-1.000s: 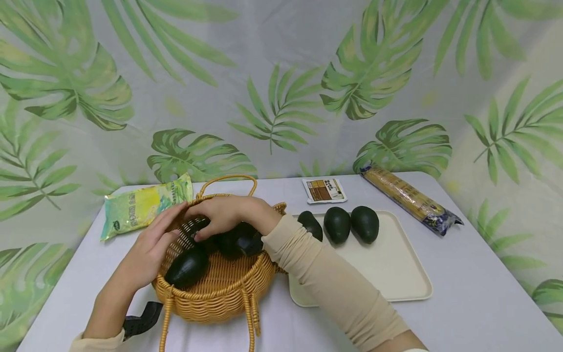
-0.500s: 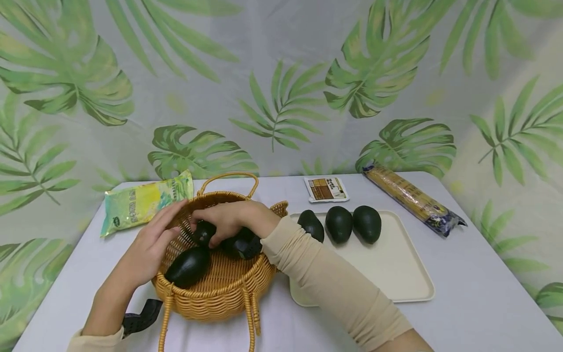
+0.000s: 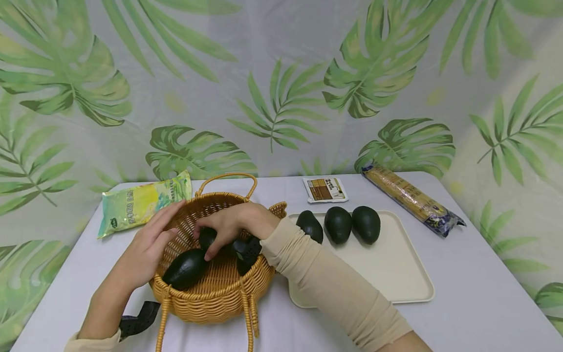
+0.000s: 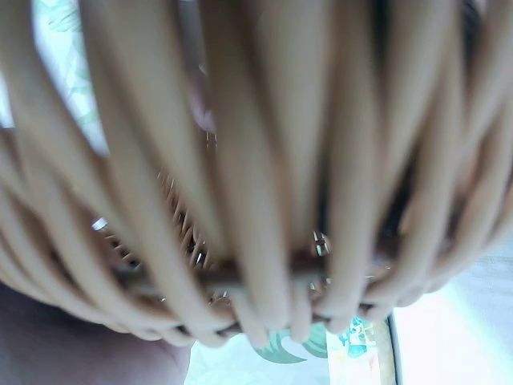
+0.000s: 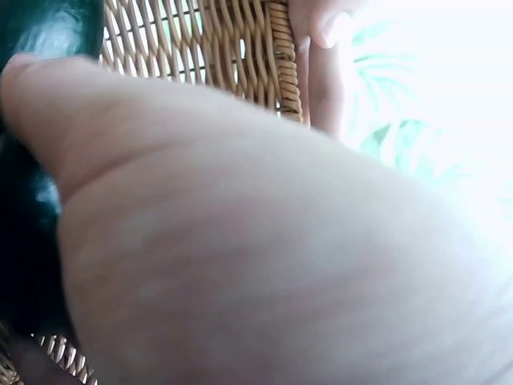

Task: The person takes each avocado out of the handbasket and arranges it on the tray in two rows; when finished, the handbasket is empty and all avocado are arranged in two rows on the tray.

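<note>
A round wicker basket (image 3: 211,308) with dark green avocados inside stands left of the middle in the head view. My right hand (image 3: 233,225) reaches down into it and grips an avocado (image 3: 207,237) between thumb and fingers. Another avocado (image 3: 185,270) lies at the basket's front left, close to the right thumb. Part of a third dark avocado (image 3: 243,267) shows beneath the right wrist. My left hand (image 3: 149,247) rests along the basket's left rim, fingers straight. In the right wrist view, the thumb (image 5: 48,96) lies against dark, glossy avocado skin (image 5: 60,28).
A cream tray (image 3: 396,278) to the right carries three avocados (image 3: 337,225) along its back edge. Behind it lie a small white-and-brown packet (image 3: 325,189) and a long pack of noodles (image 3: 409,198). A yellow-green bag (image 3: 140,203) sits behind the basket at left.
My right hand has shifted slightly toward the front of the basket, its thumb coming down beside the front-left avocado. The left hand stays at the rim.
</note>
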